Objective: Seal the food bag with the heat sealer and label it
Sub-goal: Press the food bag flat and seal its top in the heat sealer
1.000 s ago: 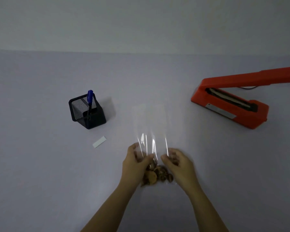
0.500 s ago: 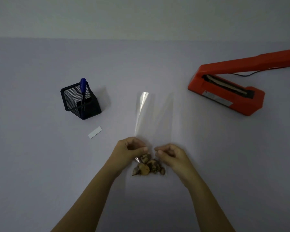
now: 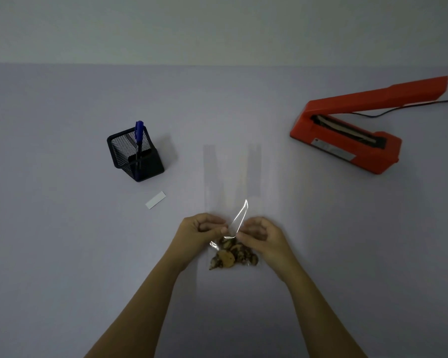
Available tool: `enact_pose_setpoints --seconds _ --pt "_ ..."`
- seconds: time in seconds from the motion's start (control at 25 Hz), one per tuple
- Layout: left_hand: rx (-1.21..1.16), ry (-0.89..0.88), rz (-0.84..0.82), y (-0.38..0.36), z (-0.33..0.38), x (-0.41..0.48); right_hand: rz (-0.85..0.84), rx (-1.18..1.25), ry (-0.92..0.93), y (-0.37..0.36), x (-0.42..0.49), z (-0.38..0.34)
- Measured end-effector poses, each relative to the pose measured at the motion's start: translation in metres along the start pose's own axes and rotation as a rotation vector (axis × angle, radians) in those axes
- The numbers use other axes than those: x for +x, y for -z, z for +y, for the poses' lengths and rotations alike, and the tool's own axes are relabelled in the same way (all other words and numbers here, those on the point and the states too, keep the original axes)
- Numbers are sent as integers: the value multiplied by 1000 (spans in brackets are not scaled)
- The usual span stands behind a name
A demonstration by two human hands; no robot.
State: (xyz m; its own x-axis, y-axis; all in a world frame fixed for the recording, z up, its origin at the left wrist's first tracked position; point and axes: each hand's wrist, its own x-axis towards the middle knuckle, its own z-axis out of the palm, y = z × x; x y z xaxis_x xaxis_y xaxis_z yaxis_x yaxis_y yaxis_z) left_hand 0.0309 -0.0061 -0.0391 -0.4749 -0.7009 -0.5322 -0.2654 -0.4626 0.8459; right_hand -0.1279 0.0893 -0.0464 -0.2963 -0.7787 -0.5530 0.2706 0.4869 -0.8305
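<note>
Here, head view: dim room, plain pale wall [image 3: 217,27] behind.
table [image 3: 62,228]: flat lilac-grey surface.
food bag [image 3: 232,177]: clear, lying mid-table, brown food [image 3: 233,255] at its near end.
left hand [image 3: 201,235]: grip pinched on bag just above the food.
right hand [image 3: 263,237]: grip pinched likewise, opposite side.
heat sealer [image 3: 347,143]: orange, far right, arm raised.
label [image 3: 155,200]: white strip, left, near mesh pen holder [image 3: 135,156].

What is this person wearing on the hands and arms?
Nothing visible. The left hand and right hand are bare, without gloves, and both forearms are uncovered to the picture's edge. No watch, ring or sleeve shows.
</note>
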Motion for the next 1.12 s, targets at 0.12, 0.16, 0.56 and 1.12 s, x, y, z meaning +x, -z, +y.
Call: enact_pose_setpoints --seconds 0.12,0.16,0.56,1.12 --pt "54 -21 66 -4 -2 -1 17 -69 -32 1 2 -1" --pt "61 -28 93 -6 -4 0 18 -72 -41 2 4 -1" --pt "209 -101 84 -2 -5 0 102 23 -52 1 4 6" --pt "323 -79 106 -12 0 8 64 -46 -9 3 12 -4"
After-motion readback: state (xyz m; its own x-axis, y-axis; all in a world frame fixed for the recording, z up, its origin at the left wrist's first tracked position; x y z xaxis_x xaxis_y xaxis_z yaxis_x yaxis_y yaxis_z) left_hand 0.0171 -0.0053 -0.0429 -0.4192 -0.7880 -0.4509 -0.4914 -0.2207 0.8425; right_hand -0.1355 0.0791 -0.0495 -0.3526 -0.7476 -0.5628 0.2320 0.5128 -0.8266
